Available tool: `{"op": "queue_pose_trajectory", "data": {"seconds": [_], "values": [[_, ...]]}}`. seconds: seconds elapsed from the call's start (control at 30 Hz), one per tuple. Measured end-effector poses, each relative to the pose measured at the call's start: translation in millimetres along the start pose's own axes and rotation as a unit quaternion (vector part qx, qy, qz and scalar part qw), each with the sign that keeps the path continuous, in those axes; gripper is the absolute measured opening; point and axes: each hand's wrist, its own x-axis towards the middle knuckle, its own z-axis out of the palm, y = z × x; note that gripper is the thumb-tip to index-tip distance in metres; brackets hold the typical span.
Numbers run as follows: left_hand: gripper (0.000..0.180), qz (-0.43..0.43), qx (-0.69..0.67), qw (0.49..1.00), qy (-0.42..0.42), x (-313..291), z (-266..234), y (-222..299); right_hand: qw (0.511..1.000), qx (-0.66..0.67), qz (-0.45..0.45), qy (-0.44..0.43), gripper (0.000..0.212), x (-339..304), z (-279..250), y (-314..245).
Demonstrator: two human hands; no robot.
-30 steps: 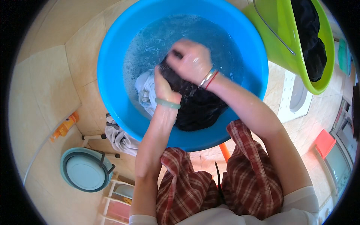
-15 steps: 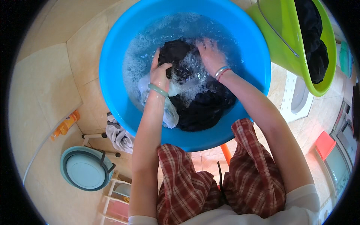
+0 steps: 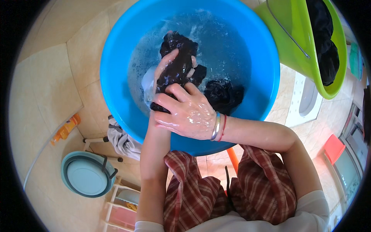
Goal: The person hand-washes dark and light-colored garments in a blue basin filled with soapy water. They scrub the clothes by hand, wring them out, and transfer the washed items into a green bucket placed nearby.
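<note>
A wet, bunched black garment (image 3: 174, 73) is held up over the soapy water (image 3: 222, 42) in a large blue basin (image 3: 116, 73). My left hand (image 3: 166, 62) is wrapped round it, thumb on the near side and fingertips showing at its right edge. Lower down, the fingers of my right hand (image 3: 187, 112) curl over the garment's bottom end, crossing in front of my left wrist. To the right, another black cloth (image 3: 224, 94) lies partly in the water. Some white cloth (image 3: 148, 82) shows beside my left hand, mostly hidden.
A tilted lime-green bucket (image 3: 284, 42) with black cloth in it stands at the right, beside a white squat toilet (image 3: 306, 100). At the left are a grey-blue folding basin (image 3: 87, 176), an orange bottle (image 3: 65, 129) and a grey-and-white cloth (image 3: 123, 141).
Both hands were spread in the water on the black garment. It is now lifted and bunched in my left hand; my right hand has come down and left onto its lower end.
</note>
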Motion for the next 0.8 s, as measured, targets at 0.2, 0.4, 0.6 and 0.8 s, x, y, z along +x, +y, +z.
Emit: {"op": "queue_pose_trajectory", "data": {"seconds": [0.2, 0.4, 0.6, 0.8], "values": [[0.037, 0.017, -0.037, 0.997, -0.059, -6.4, 4.6, 1.2, 0.998, -0.016, -0.004, 0.059, 0.023, 21.9, 2.2, 3.1], [0.040, 0.081, -0.006, 0.996, -0.020, -9.5, -3.7, -13.8, 0.992, 0.044, 0.012, 0.121, 0.022, 27.9, 9.4, 22.7], [0.042, 0.179, 0.031, 0.983, -0.026, 4.9, -34.5, -24.1, 0.992, 0.071, 0.062, 0.090, 0.008, 28.3, 18.6, 49.0], [0.047, 0.070, 0.031, 0.977, 0.198, -9.5, -5.5, -49.5, 0.980, -0.047, 0.184, 0.065, 0.016, 18.1, 16.0, 123.4]]}}
